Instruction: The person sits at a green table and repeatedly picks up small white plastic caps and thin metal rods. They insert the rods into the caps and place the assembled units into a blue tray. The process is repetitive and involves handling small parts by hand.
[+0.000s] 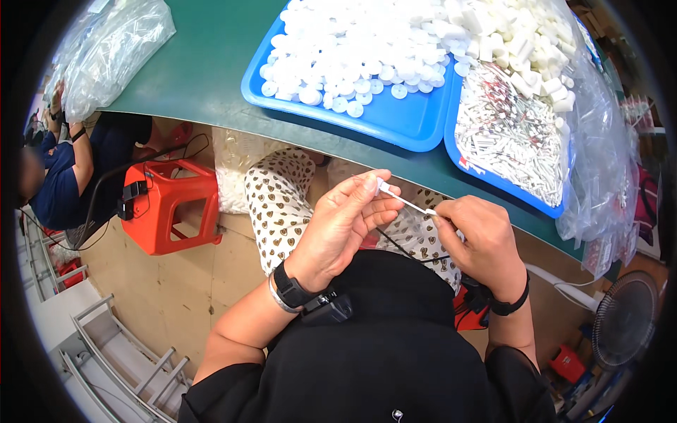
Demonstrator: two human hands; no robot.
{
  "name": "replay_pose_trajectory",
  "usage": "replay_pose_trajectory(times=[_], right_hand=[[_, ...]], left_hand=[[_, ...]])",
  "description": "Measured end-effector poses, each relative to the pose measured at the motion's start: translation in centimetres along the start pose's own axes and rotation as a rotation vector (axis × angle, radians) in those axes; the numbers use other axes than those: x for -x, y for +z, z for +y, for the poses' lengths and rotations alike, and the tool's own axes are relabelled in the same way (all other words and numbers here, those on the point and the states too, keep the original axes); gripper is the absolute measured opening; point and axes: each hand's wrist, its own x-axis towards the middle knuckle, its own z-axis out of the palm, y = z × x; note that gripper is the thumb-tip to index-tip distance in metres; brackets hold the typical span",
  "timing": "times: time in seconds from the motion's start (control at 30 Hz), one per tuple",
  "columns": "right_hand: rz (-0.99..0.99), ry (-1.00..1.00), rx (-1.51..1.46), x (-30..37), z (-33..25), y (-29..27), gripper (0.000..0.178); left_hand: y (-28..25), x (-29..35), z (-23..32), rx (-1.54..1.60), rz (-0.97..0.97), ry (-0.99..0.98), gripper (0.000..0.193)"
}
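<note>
Torso: a black top [395, 352] fills the lower middle, nearest the camera.
Left hand: the left hand [345, 222] is raised over the lap, its grip pinched on one end of a thin white tube [405, 201], thumb and forefinger together at the tube's thicker tip.
Right hand: the right hand [479, 243] faces it, its grip closed on the tube's other end.
Tube: held slanting between both hands, above the lap and just short of the bench [204, 63] edge.
Wrists: a dark band and a metal bangle on the left wrist, a dark band on the right.
Left tray: a blue tray [395, 123] on the bench, heaped with white round caps [352, 42].
Right tray: a second blue tray [508, 183] touches it, holding thin white tubes [508, 134] and chunkier white pieces.
Bags: clear bags [113, 42] lie at the bench's far left and right.
Floor: an orange stool [169, 204] stands under the bench.
Other person: someone in dark blue [70, 169] sits at the far left.
</note>
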Motion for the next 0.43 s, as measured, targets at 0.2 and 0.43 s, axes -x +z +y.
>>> replay_pose_trajectory(times=[0.2, 0.43], right_hand=[[0.042, -0.025, 0.025, -0.12, -0.03, 0.41, 0.011], [0.062, 0.003, 0.132, -0.13, 0.18, 0.46, 0.013]], left_hand=[[0.52, -0.07, -0.27, -0.045, 0.033, 0.064, 0.037], [0.18, 0.26, -0.12, -0.032, 0.038, 0.125, 0.038]])
